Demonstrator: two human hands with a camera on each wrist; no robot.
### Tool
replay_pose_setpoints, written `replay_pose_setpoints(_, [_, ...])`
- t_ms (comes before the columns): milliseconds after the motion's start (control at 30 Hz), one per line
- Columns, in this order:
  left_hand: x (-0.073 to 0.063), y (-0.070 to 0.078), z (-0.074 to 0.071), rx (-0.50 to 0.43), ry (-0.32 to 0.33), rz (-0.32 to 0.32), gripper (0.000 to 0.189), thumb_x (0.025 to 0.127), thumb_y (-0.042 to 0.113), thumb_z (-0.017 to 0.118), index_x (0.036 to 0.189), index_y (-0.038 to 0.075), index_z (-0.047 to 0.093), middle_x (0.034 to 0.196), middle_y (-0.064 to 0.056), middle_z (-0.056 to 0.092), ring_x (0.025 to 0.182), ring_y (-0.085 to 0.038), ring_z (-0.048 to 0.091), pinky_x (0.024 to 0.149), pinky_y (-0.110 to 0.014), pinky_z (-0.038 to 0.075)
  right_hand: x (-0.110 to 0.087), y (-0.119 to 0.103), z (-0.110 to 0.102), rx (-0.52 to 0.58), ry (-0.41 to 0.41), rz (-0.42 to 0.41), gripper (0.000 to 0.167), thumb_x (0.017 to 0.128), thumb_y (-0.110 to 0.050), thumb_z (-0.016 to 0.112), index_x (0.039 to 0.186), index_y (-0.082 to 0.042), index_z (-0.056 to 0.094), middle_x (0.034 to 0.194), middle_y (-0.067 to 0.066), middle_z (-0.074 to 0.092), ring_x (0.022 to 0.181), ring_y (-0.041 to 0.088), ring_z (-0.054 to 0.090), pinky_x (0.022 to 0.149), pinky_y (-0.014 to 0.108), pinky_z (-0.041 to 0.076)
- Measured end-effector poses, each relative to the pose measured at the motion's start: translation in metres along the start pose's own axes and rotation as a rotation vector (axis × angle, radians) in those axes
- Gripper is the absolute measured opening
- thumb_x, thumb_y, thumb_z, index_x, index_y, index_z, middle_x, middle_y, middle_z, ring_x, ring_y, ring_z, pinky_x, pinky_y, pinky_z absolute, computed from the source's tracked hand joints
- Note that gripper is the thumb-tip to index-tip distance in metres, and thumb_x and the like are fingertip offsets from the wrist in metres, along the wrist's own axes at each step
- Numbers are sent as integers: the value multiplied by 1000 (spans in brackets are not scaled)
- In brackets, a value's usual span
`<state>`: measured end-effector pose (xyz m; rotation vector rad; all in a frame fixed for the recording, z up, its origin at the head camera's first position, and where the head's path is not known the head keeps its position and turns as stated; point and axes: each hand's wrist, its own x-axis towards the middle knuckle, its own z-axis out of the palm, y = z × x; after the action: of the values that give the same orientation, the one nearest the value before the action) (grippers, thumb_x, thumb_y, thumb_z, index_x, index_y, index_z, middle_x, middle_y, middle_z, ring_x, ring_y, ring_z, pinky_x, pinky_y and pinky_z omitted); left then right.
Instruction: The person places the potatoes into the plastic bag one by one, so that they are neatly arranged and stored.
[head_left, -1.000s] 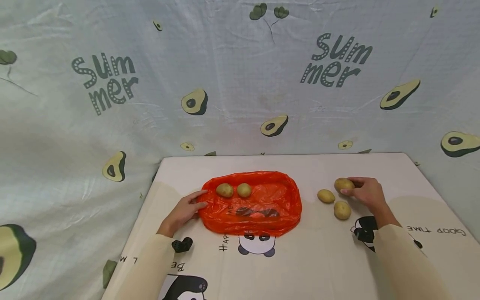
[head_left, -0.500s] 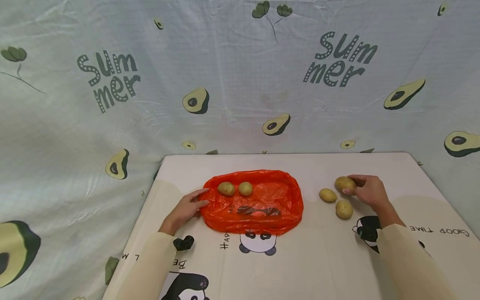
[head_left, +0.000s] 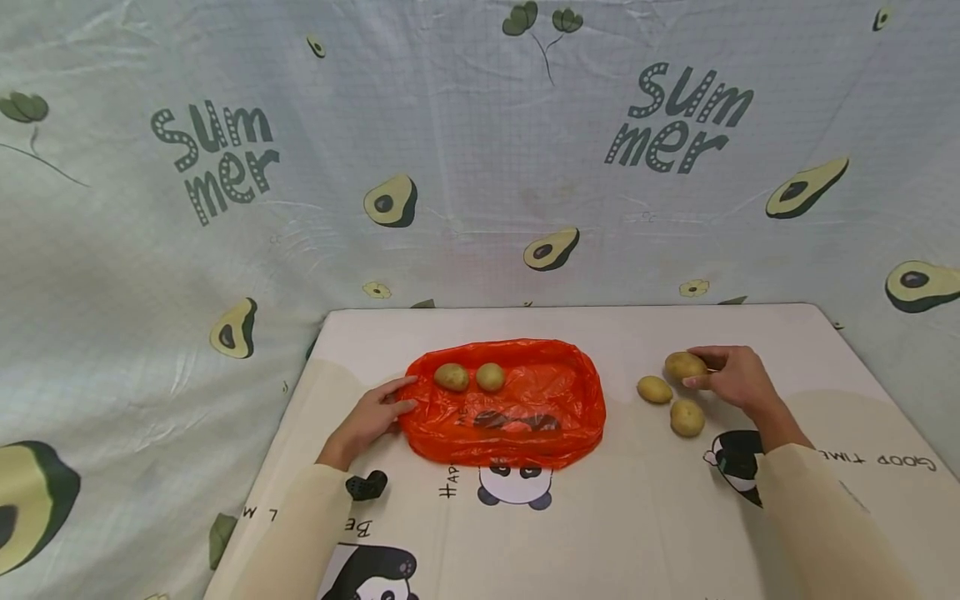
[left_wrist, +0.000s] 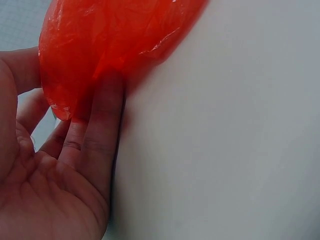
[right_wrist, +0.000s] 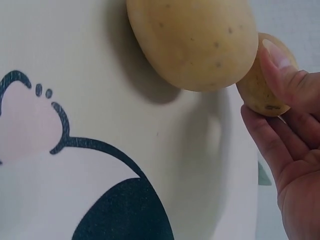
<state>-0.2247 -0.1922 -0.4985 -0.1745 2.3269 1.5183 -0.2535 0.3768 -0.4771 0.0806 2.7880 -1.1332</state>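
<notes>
My right hand (head_left: pixel 738 382) pinches a potato (head_left: pixel 684 366) between thumb and fingers. In the right wrist view the held potato (right_wrist: pixel 264 80) shows behind a larger-looking near potato (right_wrist: pixel 200 40). Two more potatoes lie beside the held one, a small oval potato (head_left: pixel 655 390) to its left and a rounder potato (head_left: pixel 687 418) in front. My left hand (head_left: pixel 367 423) holds the left edge of a spread red plastic bag (head_left: pixel 555 379). In the left wrist view the film of the bag (left_wrist: pixel 115 30) runs between thumb and fingers. Two potatoes (head_left: pixel 452 377) sit in the bag's back left.
A small black object (head_left: pixel 367 486) lies by the left sleeve. The table (head_left: pixel 600 533) has a pale cover printed with pandas and lettering. Behind it hangs a cloth (head_left: pixel 465 125) with avocado and "summer" prints. The table's back edge runs just beyond the bag.
The right hand and its potato have shifted very slightly left and away from the body. The left hand keeps its place at the bag's edge.
</notes>
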Motion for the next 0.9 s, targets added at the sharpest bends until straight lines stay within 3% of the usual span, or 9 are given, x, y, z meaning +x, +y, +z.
replay_pose_setpoints(533, [1,2,0,-2,8,-8,53,106,17,57,158,15,46,161,-18,44,112,-26,57,79,-24,52,-4,-6,-5,-2,14,-80,63,88,-19,84,140,8,60,141,33,60,132,52,57,103,58,51])
replay_pose_setpoints(900, [1,1,1,7,13,-12,53,106,18,57,158,16,46,161,-18,44,113,-26,57,79,-24,51,-5,-13,-2,22,-23,-82,65,88,-17,82,143,8,57,145,34,56,133,53,56,108,63,47])
